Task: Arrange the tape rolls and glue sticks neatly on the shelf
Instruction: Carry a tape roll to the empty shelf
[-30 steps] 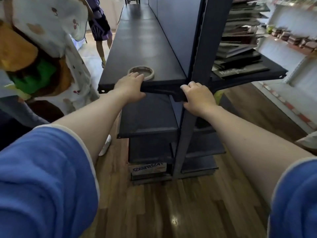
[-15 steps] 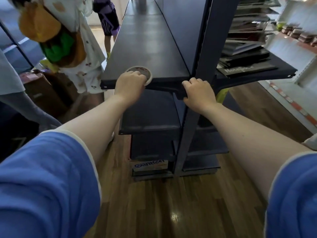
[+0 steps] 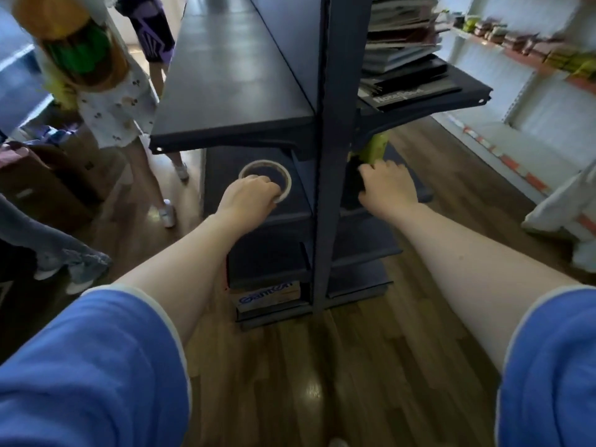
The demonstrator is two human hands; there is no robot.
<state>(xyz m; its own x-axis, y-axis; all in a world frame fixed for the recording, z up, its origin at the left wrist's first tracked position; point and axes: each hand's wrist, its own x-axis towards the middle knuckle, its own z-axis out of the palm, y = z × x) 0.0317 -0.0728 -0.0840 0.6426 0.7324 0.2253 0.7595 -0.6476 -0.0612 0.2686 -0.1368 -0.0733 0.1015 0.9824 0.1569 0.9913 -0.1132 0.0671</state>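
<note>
A tape roll (image 3: 258,162), a pale ring with a dark hollow, is at the level of the second dark shelf (image 3: 290,217), left of the upright post. My left hand (image 3: 250,196) grips its near rim. On the other side of the post, my right hand (image 3: 387,185) is down at the same shelf level. Its fingers and thumb curl round the dark lower end of a yellow-green item (image 3: 374,146) that stands under the top shelf; blur hides the exact grip. No glue sticks can be made out.
The top shelf (image 3: 232,91) on the left is bare; its right half carries stacked dark notebooks (image 3: 406,82). A cardboard box (image 3: 267,296) sits at the unit's foot. People stand at the left by a brown box (image 3: 48,188). White shelving (image 3: 532,75) lines the right wall.
My left hand has taken the tape roll off the top shelf and brought it down to the second shelf. My right hand left the top shelf edge and dropped to the yellow-green item.
</note>
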